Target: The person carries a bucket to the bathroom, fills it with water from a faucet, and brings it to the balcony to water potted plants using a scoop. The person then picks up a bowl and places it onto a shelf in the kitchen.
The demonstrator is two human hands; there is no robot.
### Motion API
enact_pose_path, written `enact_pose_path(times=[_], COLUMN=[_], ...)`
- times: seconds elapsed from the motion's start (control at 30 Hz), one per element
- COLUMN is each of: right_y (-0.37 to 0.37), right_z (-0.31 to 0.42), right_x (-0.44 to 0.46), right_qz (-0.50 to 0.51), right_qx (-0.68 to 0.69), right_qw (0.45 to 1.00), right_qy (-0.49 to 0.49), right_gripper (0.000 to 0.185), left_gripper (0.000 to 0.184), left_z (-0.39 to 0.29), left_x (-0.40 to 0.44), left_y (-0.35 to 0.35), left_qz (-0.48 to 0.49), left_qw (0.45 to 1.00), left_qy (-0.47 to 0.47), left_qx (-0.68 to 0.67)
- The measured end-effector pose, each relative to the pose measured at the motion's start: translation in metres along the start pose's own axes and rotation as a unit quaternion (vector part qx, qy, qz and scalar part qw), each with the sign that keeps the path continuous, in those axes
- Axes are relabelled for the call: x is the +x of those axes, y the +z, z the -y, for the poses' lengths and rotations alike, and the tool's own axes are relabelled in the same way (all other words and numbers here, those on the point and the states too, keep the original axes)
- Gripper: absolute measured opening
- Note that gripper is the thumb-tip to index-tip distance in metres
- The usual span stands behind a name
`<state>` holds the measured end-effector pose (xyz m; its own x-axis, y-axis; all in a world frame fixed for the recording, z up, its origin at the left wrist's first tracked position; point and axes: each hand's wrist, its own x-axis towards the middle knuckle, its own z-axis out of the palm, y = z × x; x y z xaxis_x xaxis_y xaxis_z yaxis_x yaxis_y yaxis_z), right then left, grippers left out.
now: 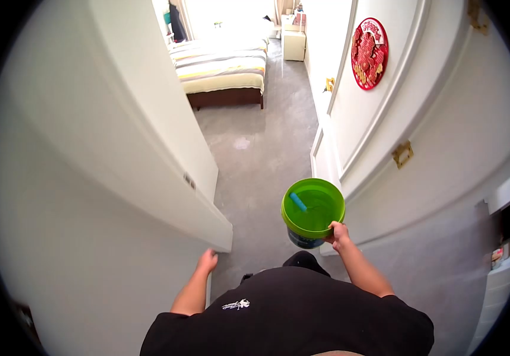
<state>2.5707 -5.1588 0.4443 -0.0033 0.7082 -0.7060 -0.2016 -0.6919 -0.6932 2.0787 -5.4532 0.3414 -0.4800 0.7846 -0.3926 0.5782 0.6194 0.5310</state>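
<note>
A green bucket (pixel 313 205) is held up in front of my body, right of centre, with my right hand (pixel 338 235) gripping its near right rim. Inside the bucket a blue stick-like handle (pixel 297 202) leans against the left wall; what it belongs to is hard to make out. My left hand (pixel 208 260) hangs low at the left, beside the edge of the white wall, its fingers curled and slightly blurred. Whether anything is in it cannot be seen.
A doorway opens onto a grey floor (pixel 241 127). The white door (pixel 379 113) with a red round decoration (pixel 369 54) stands at the right, a white wall (pixel 118 178) at the left. Beyond are a bed (pixel 225 65) and a white cabinet (pixel 294 45).
</note>
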Motion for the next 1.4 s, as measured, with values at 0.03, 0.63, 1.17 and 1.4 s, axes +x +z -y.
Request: enact_pose_path(times=[0.03,0.63,1.17,1.4], right_y=[0.024,0.369,0.536,0.616], right_z=[0.034,0.414,0.781,0.928], right_x=[0.013,0.504,0.826,1.002], right_qz=[0.01,-0.032,0.004,0.005], right_qx=[-0.002,-0.09,0.014,-0.009], right_qw=[1.0,0.995,1.0,1.0], right_qy=[-0.006,0.036,0.0,-0.028], right_gripper=[0.033,0.036,0.033,0.028], left_gripper=[0.041,0.035,0.032,0.03], left_z=[-0.063,-0.183,-0.689,-0.763], left_x=[0.064,0.263,1.306,1.45], left_y=[-0.021,-0.021,-0.36,-0.249], left_qz=[-0.046,0.166,-0.145,-0.068], left_qw=[0.998,0.94,0.959,0.987], left_qy=[0.032,-0.29,0.195,0.132], left_qx=[0.011,-0.074,-0.149,-0.063])
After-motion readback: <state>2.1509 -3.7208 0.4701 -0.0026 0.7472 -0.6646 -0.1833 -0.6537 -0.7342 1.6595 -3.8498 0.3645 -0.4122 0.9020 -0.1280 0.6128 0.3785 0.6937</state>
